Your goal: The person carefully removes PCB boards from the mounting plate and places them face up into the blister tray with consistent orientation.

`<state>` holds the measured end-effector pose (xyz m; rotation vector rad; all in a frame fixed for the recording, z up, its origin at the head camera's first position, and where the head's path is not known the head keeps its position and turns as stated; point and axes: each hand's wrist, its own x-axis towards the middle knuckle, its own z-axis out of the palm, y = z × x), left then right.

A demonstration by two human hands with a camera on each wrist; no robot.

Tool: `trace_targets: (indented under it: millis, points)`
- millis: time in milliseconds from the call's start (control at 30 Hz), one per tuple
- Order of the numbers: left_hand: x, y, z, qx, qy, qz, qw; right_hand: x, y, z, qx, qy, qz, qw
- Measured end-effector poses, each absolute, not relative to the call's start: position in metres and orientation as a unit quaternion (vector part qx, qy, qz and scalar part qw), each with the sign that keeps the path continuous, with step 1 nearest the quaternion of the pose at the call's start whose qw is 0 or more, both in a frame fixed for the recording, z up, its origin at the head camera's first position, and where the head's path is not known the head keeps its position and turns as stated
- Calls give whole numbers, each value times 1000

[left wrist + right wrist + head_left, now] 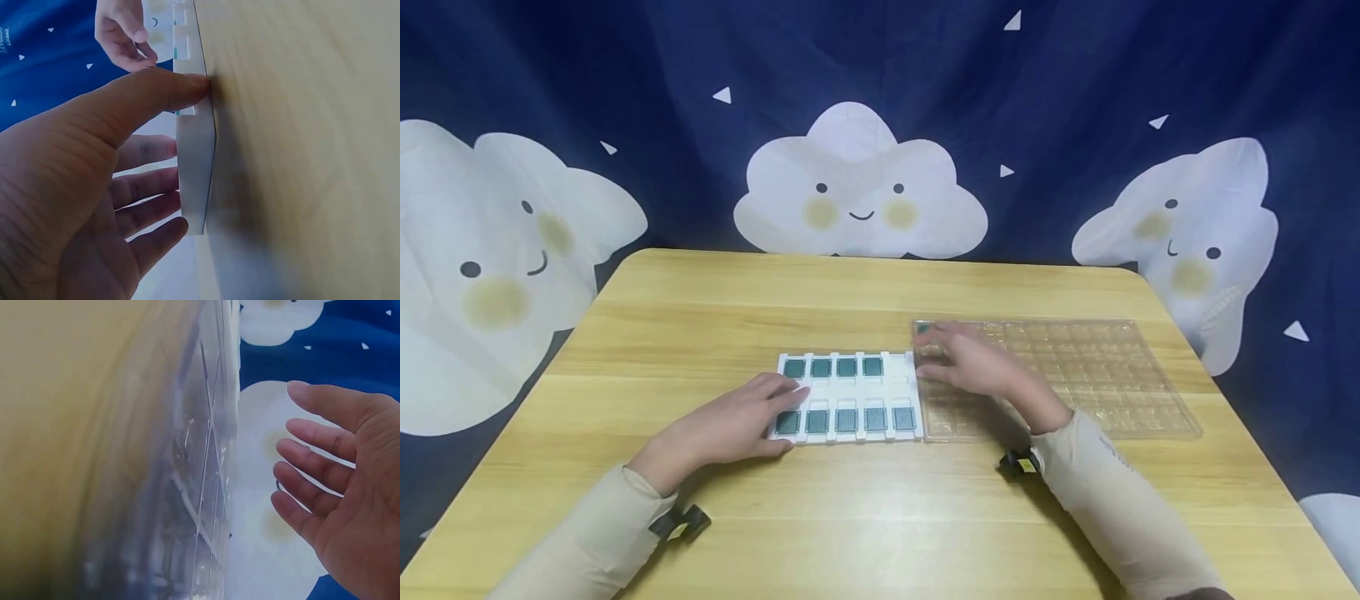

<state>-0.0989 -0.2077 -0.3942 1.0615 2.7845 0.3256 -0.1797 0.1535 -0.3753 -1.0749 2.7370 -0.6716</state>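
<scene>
A white tray (895, 390) lies mid-table with several green square chips (846, 367) in two rows. My left hand (786, 408) rests on its left end, fingers straight over the top and thumb against the near edge. In the left wrist view the thumb tip of my left hand (169, 147) touches the white tray (195, 169) where it meets the table. My right hand (936, 354) hovers, blurred, over the left part of a clear plastic grid tray (1097, 375). The right wrist view shows my right hand (300, 444) open, holding nothing, apart from the clear tray (212, 456).
The wooden table (700, 317) has rounded far corners. A dark blue curtain with white cloud faces (859, 187) hangs behind it. One green chip (922, 329) sits in the clear tray's far-left corner. Both trays butt together edge to edge.
</scene>
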Motion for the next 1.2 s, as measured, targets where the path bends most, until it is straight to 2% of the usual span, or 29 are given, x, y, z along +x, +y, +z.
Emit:
trace_targets:
  millis: [233, 767, 1200]
  points:
    - [-100, -208, -393, 353, 927, 106, 70, -161, 153, -373, -362, 900, -234, 72]
    - [-109, -205, -391, 370, 922, 98, 54, -137, 153, -373, -409, 894, -180, 38]
    - [-100, -210, -398, 351, 929, 104, 63, -126, 139, -378, -439, 883, -158, 59]
